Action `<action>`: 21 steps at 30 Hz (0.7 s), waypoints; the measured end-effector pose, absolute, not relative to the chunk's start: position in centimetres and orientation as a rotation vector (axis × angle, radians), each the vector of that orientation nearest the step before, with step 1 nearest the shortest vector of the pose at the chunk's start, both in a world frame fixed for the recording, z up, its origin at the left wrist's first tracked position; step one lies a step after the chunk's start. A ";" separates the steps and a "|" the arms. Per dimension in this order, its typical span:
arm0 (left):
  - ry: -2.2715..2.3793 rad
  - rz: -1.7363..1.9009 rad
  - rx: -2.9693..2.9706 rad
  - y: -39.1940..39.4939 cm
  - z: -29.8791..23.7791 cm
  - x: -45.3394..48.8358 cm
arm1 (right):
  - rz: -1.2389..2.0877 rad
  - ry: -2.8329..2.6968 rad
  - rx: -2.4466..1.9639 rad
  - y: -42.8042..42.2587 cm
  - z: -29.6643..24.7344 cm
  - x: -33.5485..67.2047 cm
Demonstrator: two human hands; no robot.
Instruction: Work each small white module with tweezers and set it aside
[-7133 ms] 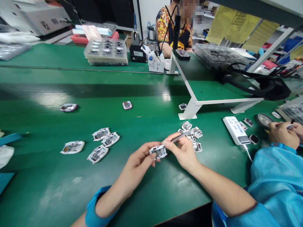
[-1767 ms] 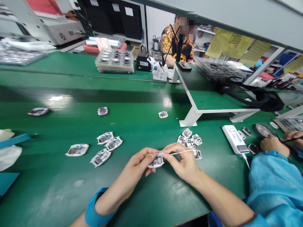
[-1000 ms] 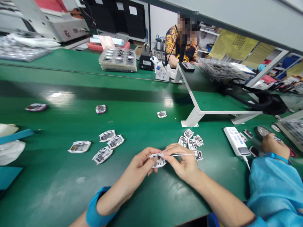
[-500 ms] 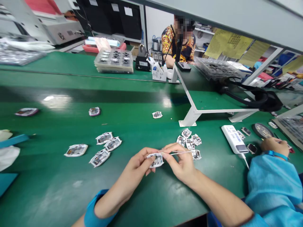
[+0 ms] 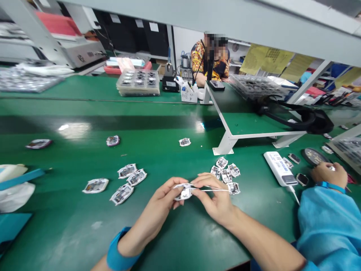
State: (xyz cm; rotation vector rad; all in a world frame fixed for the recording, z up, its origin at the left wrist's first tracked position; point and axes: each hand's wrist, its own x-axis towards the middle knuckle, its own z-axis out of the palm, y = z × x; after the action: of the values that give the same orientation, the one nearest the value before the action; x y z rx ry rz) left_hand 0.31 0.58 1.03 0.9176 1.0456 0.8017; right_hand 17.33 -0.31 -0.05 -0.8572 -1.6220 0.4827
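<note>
My left hand (image 5: 161, 202) pinches a small white-framed circuit part (image 5: 183, 192) just above the green belt (image 5: 169, 124). My right hand (image 5: 214, 198) grips thin tweezers (image 5: 214, 189), whose tip meets that part. A cluster of similar parts (image 5: 227, 174) lies just beyond my right hand. Another group of the same parts (image 5: 128, 180) lies to the left of my left hand.
Single parts (image 5: 184, 142) lie spread further out on the belt. A white metal stand (image 5: 228, 139) rises at centre right, with a white device (image 5: 279, 168) beside it. A co-worker's hand (image 5: 327, 174) and blue sleeve are at right. Another person sits across, behind stacked trays (image 5: 138, 82).
Both hands stay together on the part, with the tweezers shifting slightly. The loose parts on the belt have drifted left. The co-worker's hand at right moved a little.
</note>
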 end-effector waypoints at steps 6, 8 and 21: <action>1.062 0.794 1.310 2.7 0.4 -1.1 | 0.450 -1.628 -0.839 -0.7 0.4 17.6; 1.130 0.820 1.429 4.0 0.1 -1.7 | 0.431 -1.654 -0.828 -0.7 0.5 17.7; 1.827 0.875 1.956 17.2 0.1 -8.0 | 0.345 -1.753 -0.755 -0.9 1.4 17.5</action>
State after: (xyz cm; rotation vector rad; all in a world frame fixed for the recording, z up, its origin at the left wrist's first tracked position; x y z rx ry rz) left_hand -7.98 17.23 0.06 1.9559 1.8269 0.8745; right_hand 17.52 -0.91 1.42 -0.7551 -1.7530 0.3448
